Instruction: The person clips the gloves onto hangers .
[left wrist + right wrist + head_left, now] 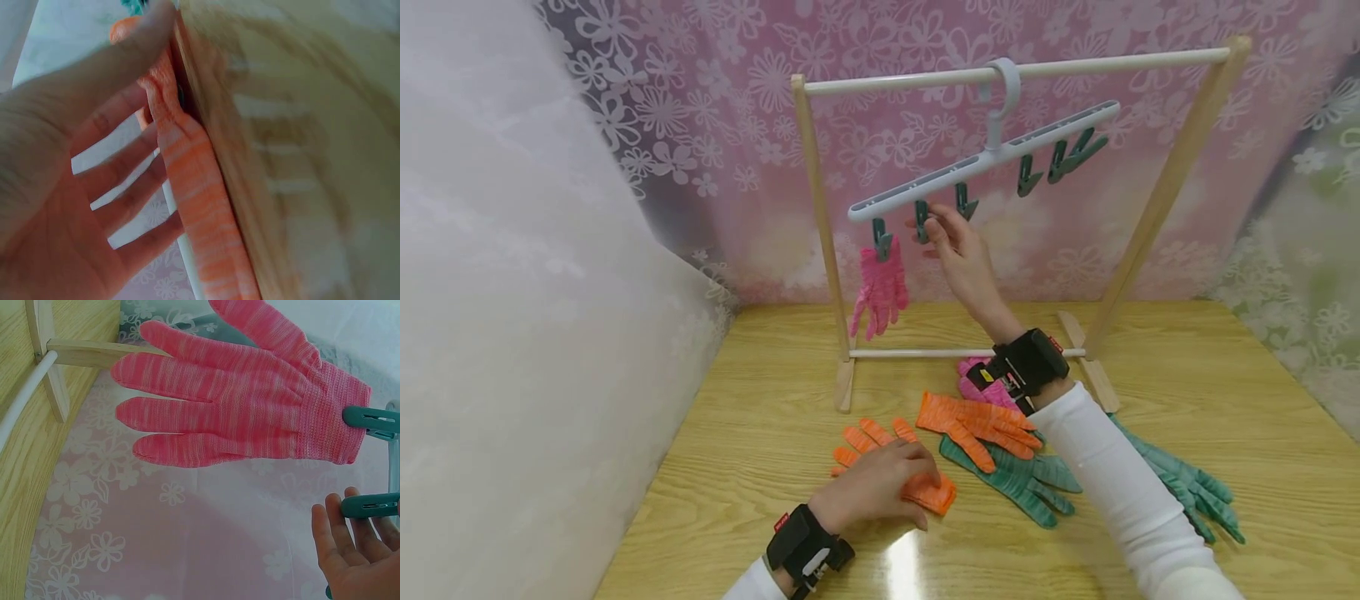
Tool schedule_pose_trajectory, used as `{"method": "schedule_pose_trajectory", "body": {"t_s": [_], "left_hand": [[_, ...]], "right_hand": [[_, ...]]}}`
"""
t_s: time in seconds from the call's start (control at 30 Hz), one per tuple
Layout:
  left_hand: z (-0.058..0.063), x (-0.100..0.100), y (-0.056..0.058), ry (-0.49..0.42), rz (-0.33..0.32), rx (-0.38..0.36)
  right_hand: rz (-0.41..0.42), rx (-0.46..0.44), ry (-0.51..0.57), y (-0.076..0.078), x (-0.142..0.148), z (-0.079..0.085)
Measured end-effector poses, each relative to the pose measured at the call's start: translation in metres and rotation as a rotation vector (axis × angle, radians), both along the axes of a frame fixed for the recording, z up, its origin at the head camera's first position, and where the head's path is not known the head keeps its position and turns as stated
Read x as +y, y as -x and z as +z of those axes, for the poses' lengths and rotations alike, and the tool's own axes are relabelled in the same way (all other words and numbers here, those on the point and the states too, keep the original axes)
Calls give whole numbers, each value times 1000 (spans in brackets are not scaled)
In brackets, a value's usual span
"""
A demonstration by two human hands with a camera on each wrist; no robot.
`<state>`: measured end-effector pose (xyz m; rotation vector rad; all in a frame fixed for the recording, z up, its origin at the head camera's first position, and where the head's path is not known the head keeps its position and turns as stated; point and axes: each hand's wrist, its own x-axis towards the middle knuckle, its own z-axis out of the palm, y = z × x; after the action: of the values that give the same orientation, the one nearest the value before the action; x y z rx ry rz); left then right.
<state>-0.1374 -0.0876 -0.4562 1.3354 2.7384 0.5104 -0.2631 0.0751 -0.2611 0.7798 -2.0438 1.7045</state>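
My right hand [964,258] is raised to the hanger, its fingers and thumb gripping a green clothespin [922,222], second from the left end. On the end clothespin [882,240] beside it, a pink glove [244,403] hangs by its cuff, fingers down. Low on the table, my left hand [880,483] rests over an orange glove [934,493]. In the left wrist view the fingers are fairly straight and touch that glove, which is bunched near its cuff; the thumb lies over the cuff end. The white hanger [992,160] hangs tilted, its left end lower.
A wooden stand [820,208] with a white top rod [895,82] carries the hanger. More clothespins [1028,177] line its right side. On the table lie a second orange glove [977,421], green gloves [1022,483], and another pink glove [970,379] partly behind my right wrist.
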Motion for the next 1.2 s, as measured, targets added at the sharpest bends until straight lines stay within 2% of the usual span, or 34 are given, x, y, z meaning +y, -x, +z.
{"method": "schedule_pose_trajectory", "body": {"t_s": [0.23, 0.5, 0.7, 0.8, 1.03, 1.2], "left_hand": [[-1, 5, 1, 14, 15, 71], [0, 5, 4, -21, 3, 78], [-1, 4, 6, -56, -4, 55], [-1, 3, 7, -90, 32, 67], [5, 1, 12, -202, 157, 225], [15, -2, 15, -245, 230, 233]], "right_hand": [[-3, -12, -6, 0, 0, 0], [-6, -27, -17, -2, 0, 3], [-9, -33, -20, -4, 1, 3], [-7, -41, -14, -4, 1, 3], [-1, -37, 1, -3, 2, 3], [4, -40, 2, -4, 2, 4]]}}
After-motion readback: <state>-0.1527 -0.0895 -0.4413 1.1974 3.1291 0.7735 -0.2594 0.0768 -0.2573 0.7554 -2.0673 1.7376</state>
